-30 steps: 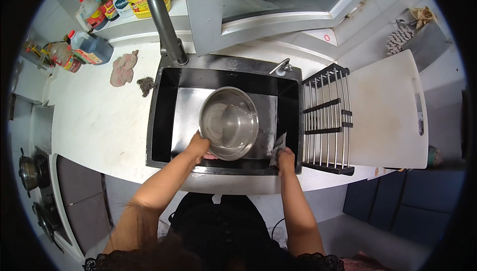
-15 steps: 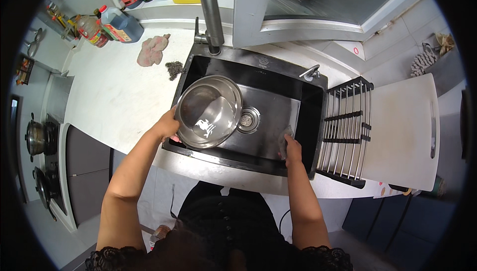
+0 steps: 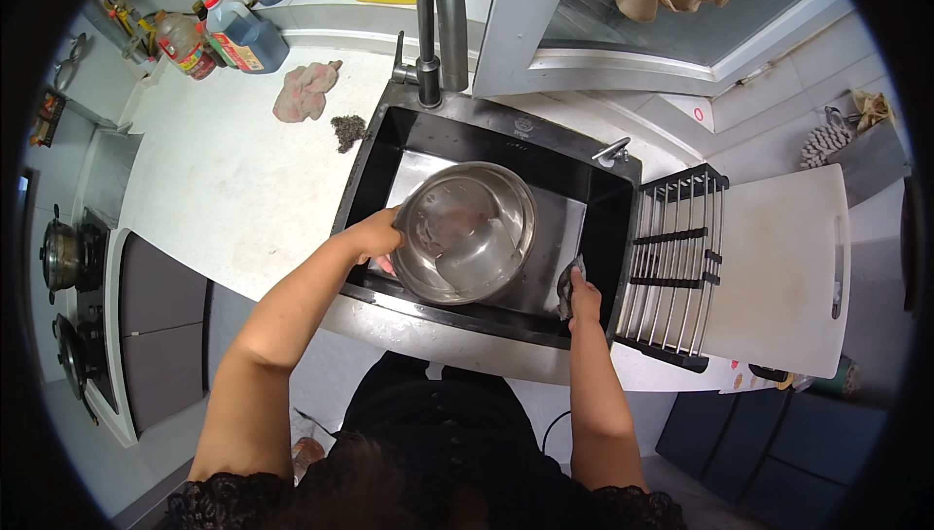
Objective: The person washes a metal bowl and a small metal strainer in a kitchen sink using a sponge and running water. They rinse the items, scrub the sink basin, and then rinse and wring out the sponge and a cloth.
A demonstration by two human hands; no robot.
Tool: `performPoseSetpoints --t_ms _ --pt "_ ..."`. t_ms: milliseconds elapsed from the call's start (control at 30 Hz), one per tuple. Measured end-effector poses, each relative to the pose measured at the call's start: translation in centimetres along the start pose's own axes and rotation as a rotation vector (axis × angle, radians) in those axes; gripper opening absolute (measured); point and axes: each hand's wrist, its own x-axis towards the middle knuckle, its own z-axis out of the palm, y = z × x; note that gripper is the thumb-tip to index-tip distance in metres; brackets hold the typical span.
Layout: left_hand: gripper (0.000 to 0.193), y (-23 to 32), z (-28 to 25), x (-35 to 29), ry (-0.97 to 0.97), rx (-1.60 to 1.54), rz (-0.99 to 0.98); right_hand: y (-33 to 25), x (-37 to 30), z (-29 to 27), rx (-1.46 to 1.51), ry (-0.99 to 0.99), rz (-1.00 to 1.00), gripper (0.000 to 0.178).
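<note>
One steel bowl (image 3: 452, 224) over one black sink (image 3: 605, 224); left hand (image 3: 376, 236) grips its rim at 9 o'clock. Right hand (image 3: 584, 300), bowl's 4 o'clock, clasps one grey cloth (image 3: 566, 289). One dark scourer (image 3: 347, 132), 10 o'clock.

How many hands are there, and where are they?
2. The left hand holds the metal bowl by its left side. The right hand holds a crumpled grey cloth near the sink's right side. Some fingers are hidden.
</note>
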Motion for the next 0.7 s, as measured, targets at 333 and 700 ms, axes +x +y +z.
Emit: performPoseSetpoints --t_ms 333,700 --pt "0.044 1.8 -6.9 -5.1 0.227 -0.031 0.028 1.4 0.3 -0.4 0.038 0.044 0.009 0.038" --pt "0.054 2.2 -11.4 -10.4 0.466 0.145 -0.039 1.4 0.0 2.4 -0.044 -0.074 -0.019 0.041"
